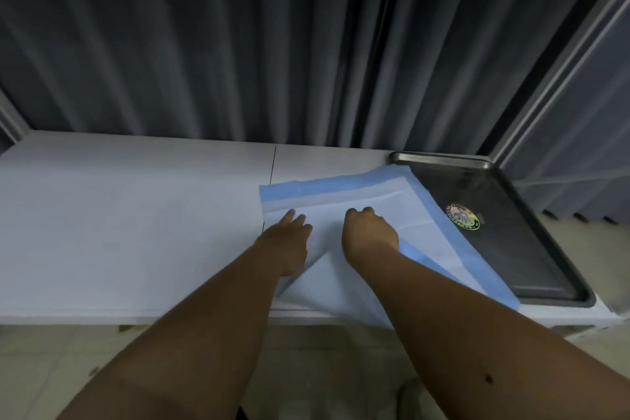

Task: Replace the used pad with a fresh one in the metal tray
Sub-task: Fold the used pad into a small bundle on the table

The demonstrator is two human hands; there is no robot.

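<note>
A blue-bordered white pad (pixel 371 201) lies on the white tabletop (pixel 136 215), its right edge overlapping the left rim of the metal tray (pixel 531 215). The left hand (pixel 289 242) rests flat on the pad's left part, fingers straight. The right hand (pixel 370 232), just beside it, has curled fingers pinching a fold of the pad. A round sticker (pixel 463 216) shows on the tray's floor.
</note>
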